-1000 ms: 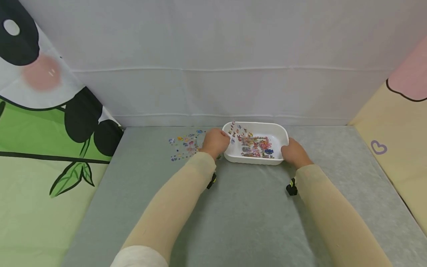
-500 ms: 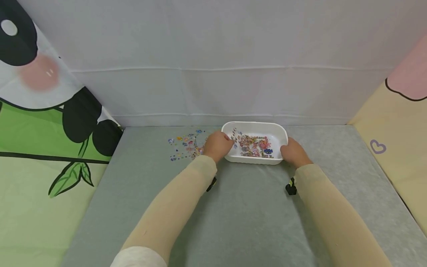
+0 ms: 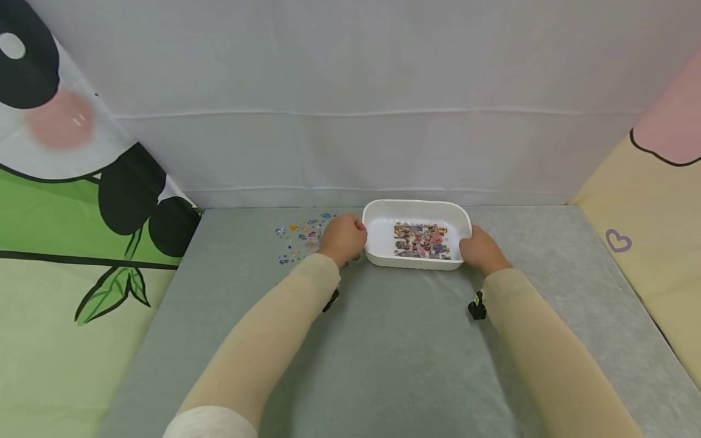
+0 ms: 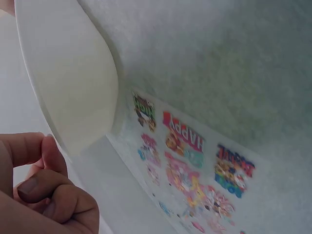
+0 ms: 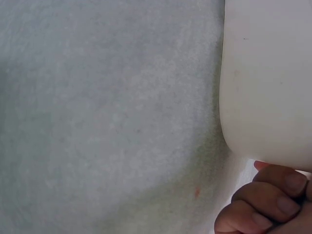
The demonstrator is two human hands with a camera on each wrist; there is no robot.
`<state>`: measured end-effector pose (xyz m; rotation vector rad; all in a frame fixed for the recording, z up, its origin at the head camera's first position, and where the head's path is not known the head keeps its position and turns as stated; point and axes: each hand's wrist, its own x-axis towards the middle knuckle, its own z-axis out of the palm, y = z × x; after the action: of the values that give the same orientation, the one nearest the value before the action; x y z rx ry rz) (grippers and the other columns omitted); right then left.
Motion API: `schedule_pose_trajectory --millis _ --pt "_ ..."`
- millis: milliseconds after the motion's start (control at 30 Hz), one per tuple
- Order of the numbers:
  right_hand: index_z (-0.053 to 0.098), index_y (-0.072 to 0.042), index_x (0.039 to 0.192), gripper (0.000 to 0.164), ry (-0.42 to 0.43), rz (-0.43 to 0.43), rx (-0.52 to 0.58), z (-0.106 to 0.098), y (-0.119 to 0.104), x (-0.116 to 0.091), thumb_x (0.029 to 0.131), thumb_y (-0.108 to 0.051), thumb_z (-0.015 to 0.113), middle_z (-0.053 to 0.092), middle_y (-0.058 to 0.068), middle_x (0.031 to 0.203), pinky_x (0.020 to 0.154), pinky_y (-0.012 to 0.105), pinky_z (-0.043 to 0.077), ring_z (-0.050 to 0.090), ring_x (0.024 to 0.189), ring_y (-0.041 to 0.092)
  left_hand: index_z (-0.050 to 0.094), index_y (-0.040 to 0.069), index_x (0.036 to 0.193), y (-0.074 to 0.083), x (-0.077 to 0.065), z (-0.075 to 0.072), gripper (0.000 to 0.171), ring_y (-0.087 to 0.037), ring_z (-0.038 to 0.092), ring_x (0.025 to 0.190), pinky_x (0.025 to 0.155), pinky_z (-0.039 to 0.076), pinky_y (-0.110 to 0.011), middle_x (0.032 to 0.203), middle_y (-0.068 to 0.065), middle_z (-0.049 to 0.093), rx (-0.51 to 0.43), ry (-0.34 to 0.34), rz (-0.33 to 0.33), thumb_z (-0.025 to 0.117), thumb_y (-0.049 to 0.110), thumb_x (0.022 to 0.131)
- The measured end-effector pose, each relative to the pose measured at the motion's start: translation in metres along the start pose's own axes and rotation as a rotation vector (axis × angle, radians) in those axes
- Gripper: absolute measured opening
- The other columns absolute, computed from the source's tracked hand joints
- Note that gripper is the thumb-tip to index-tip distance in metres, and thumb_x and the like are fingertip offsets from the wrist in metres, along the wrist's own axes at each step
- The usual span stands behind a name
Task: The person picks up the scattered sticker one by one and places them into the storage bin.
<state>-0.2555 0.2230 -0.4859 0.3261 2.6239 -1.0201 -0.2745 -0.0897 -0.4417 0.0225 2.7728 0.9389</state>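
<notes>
A white rectangular tray [image 3: 413,263] with rounded corners sits near the back of the table. Inside it lie colourful cartoon stickers [image 3: 421,240], apparently on clear sheets stacked together. At the tray's left end is my left hand [image 3: 342,237]; thumb and index finger meet at the rim and seem to pinch it, the other fingers curled in. My right hand [image 3: 484,249] grips the opposite end with curled fingers, though the tray hides part of them. Left of the tray, more small stickers [image 3: 298,237] lie on the table, partly behind my left hand.
Grey cloth covers the table [image 3: 394,353]. A pale fabric wall [image 3: 350,140] rises directly behind the tray. Printed cartoon panels stand at both sides, one with green leaves [image 3: 112,292], the other with a purple heart [image 3: 619,241]. Black wrist cameras show beneath both sleeves.
My left hand earlier held a clear sheet of stickers over the tray's left part. That sheet now appears to lie with the others inside; the hand has drawn back left. The right hand stays put.
</notes>
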Motion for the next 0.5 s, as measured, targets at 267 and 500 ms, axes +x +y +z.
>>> schedule_pose_trajectory --millis 267,500 --pt "0.024 0.012 0.155 0.062 -0.002 0.005 -0.017 0.001 0.001 0.000 0.100 -0.015 0.031 0.044 0.033 0.145 0.104 0.058 0.040 0.048 0.118 0.043 0.067 0.012 0.098 -0.014 -0.001 -0.009 0.012 -0.023 0.061 0.078 0.068 0.050 -0.039 0.089 -0.004 0.067 -0.033 0.003 -0.004 0.058 0.019 0.102" --pt "0.024 0.012 0.155 0.062 -0.001 0.005 -0.006 0.000 0.000 -0.002 0.100 -0.015 0.031 0.045 0.032 0.145 0.104 0.058 0.039 0.048 0.118 0.043 0.067 0.013 0.096 -0.036 0.004 -0.021 0.012 -0.022 0.062 0.081 0.073 0.051 -0.040 0.091 -0.004 0.068 -0.056 0.028 -0.007 0.059 0.019 0.101"
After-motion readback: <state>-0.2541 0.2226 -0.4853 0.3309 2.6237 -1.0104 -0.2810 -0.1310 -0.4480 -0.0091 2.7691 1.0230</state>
